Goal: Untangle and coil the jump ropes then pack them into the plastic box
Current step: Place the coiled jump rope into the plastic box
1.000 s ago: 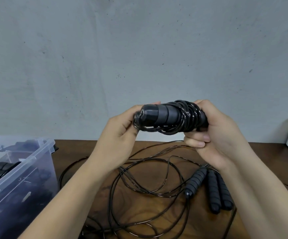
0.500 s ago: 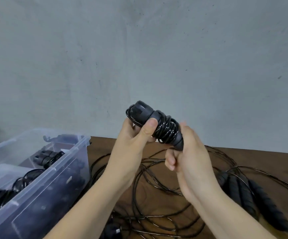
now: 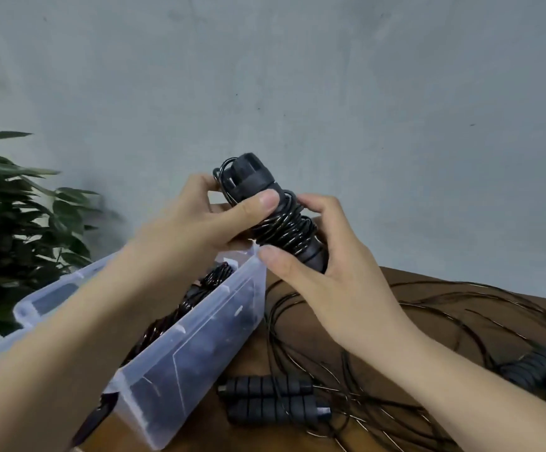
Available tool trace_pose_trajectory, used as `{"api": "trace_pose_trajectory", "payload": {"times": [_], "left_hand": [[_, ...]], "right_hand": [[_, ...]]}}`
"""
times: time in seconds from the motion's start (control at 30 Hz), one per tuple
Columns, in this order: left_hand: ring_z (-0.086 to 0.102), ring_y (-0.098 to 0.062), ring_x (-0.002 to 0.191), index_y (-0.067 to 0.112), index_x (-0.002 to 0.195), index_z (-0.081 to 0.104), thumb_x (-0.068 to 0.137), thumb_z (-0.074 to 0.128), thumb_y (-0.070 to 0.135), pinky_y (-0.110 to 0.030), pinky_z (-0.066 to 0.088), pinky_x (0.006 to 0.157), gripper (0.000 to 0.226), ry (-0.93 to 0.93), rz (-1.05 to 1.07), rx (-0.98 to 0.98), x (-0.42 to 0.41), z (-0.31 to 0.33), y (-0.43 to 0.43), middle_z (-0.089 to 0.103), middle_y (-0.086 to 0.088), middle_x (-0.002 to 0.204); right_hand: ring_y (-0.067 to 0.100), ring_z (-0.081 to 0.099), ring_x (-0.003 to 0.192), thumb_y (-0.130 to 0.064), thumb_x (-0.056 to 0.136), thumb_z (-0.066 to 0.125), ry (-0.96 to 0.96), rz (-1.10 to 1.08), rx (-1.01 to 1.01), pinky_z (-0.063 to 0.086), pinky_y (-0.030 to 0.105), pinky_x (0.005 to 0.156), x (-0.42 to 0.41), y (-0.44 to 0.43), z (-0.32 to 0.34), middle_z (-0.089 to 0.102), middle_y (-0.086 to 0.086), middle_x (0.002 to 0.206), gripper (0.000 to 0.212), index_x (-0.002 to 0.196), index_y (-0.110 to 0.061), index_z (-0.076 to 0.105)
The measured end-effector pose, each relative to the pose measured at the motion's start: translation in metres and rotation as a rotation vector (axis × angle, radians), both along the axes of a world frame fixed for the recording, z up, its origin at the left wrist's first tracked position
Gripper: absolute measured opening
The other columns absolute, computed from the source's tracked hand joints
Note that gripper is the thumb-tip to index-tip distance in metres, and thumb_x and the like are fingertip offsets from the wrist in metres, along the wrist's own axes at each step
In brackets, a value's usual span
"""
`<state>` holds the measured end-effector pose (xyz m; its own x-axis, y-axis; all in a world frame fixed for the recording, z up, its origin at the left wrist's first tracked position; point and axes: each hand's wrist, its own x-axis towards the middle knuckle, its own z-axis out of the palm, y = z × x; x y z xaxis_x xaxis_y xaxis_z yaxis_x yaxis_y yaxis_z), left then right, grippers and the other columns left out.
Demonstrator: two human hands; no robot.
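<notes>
A coiled black jump rope (image 3: 278,220), its cord wound round its handles, is held in the air above the far right corner of the clear plastic box (image 3: 200,350). My left hand (image 3: 206,223) grips its upper end, thumb across the coil. My right hand (image 3: 324,269) holds the lower end, fingers curled round it. Inside the box lie more coiled black ropes (image 3: 213,278). Loose tangled black cords (image 3: 346,380) spread over the brown table (image 3: 307,327), with two black foam handles (image 3: 271,399) beside the box and more handles (image 3: 532,370) at the right.
A leafy green plant (image 3: 14,230) stands left of the box against the grey wall (image 3: 297,76). A dark object (image 3: 92,422) lies by the box's near corner.
Both hands have carried the coiled rope left, over the box corner, tilting it more upright. The view has swung left, bringing the plant and more of the box into sight.
</notes>
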<state>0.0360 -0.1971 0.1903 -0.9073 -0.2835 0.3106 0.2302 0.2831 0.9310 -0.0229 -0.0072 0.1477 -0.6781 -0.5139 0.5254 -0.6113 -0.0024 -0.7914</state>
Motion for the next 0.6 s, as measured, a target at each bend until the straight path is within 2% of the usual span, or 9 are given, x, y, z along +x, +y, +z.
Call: {"api": "trace_pose_trajectory", "payload": {"times": [0.13, 0.23, 0.33, 0.4, 0.47, 0.53, 0.6], "left_hand": [[0.071, -0.006, 0.103, 0.027, 0.127, 0.065, 0.076, 0.076, 0.065, -0.036, 0.043, 0.083, 0.065, -0.063, 0.061, -0.157, 0.014, 0.013, -0.042, 0.078, 0.004, 0.114], [0.066, -0.009, 0.098, 0.027, 0.119, 0.073, 0.077, 0.075, 0.067, -0.037, 0.039, 0.082, 0.058, -0.155, 0.085, -0.205, 0.022, 0.009, -0.079, 0.078, 0.002, 0.113], [0.066, -0.01, 0.087, 0.021, 0.113, 0.074, 0.077, 0.08, 0.061, -0.038, 0.04, 0.083, 0.054, -0.254, 0.078, -0.199, 0.028, -0.003, -0.111, 0.077, 0.002, 0.1], [0.063, -0.012, 0.078, 0.019, 0.117, 0.072, 0.08, 0.087, 0.057, -0.036, 0.042, 0.077, 0.055, -0.326, 0.085, -0.175, 0.03, -0.01, -0.131, 0.071, -0.001, 0.092], [0.063, -0.014, 0.076, 0.026, 0.121, 0.072, 0.083, 0.08, 0.052, -0.034, 0.044, 0.073, 0.047, -0.418, 0.036, -0.171, 0.033, -0.012, -0.145, 0.07, -0.005, 0.093], [0.064, -0.019, 0.08, 0.023, 0.118, 0.073, 0.089, 0.068, 0.05, -0.034, 0.044, 0.072, 0.039, -0.522, -0.066, -0.209, 0.035, -0.011, -0.16, 0.071, -0.012, 0.099], [0.064, -0.022, 0.082, 0.018, 0.111, 0.073, 0.097, 0.065, 0.049, -0.034, 0.044, 0.071, 0.035, -0.593, -0.126, -0.261, 0.036, -0.011, -0.181, 0.071, -0.014, 0.098]], "right_hand": [[0.0, 0.073, 0.096, -0.05, 0.099, 0.069, 0.077, 0.022, 0.086, 0.057, 0.021, 0.08, -0.001, -0.038, 0.007, 0.075, -0.017, 0.107, 0.038, 0.131, -0.039, 0.051], [0.0, 0.071, 0.091, -0.057, 0.101, 0.063, 0.126, 0.035, 0.204, 0.058, 0.026, 0.079, -0.003, -0.072, 0.002, 0.075, -0.013, 0.1, 0.036, 0.128, -0.037, 0.052], [0.004, 0.07, 0.088, -0.062, 0.101, 0.06, 0.125, 0.069, 0.345, 0.059, 0.04, 0.083, -0.006, -0.098, -0.004, 0.074, -0.01, 0.099, 0.037, 0.128, -0.037, 0.054], [0.01, 0.07, 0.086, -0.067, 0.101, 0.057, 0.128, 0.096, 0.449, 0.059, 0.046, 0.083, -0.007, -0.115, -0.007, 0.074, -0.006, 0.097, 0.037, 0.12, -0.036, 0.059], [0.016, 0.069, 0.085, -0.072, 0.099, 0.054, 0.14, 0.11, 0.518, 0.058, 0.05, 0.083, -0.005, -0.128, -0.008, 0.073, -0.003, 0.093, 0.043, 0.109, -0.031, 0.063], [0.016, 0.068, 0.081, -0.074, 0.098, 0.054, 0.126, 0.143, 0.59, 0.058, 0.045, 0.08, -0.006, -0.14, -0.004, 0.072, -0.002, 0.087, 0.052, 0.098, -0.024, 0.066], [0.011, 0.063, 0.066, -0.071, 0.097, 0.059, 0.07, 0.202, 0.645, 0.05, 0.033, 0.064, -0.006, -0.151, 0.004, 0.067, -0.004, 0.07, 0.055, 0.081, -0.019, 0.064]]}}
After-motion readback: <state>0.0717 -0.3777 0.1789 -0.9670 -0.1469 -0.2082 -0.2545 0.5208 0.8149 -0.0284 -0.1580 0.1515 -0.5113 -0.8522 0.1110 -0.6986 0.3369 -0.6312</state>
